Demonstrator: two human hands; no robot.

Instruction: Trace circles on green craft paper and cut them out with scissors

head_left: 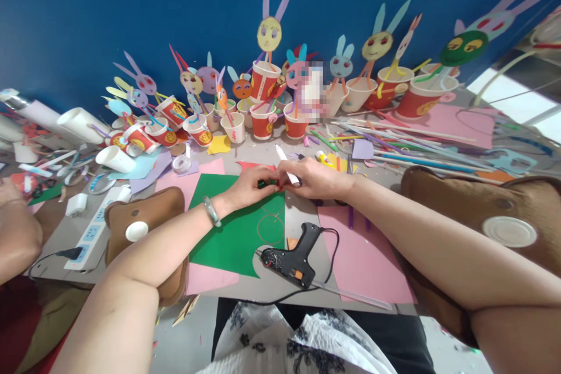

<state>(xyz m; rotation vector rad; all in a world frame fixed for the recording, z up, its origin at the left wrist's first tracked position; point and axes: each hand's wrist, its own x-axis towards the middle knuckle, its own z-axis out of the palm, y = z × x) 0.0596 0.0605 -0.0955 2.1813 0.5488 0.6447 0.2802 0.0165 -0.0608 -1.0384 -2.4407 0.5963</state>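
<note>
My left hand (252,188), with a bracelet on its wrist, is above the far part of a green paper sheet (219,216). Its fingers are closed and meet my right hand over something small and reddish that is mostly hidden. A white marker (281,155) slants up out of my right hand (313,177), whose fingers are wrapped round it. Circles are drawn on the green sheet near its right edge, and a rounded piece is cut out of its lower corner. On that corner lies a black glue gun (291,260) with a clear glue stick in its back.
Paper cups (263,120) with rabbit-faced paper figures stand in rows along the blue wall. Pipe cleaners (394,158) lie at the back right. Brown cushions (164,216) flank the pink paper (368,257). A power strip (97,228) and another person's arm (20,228) are at left.
</note>
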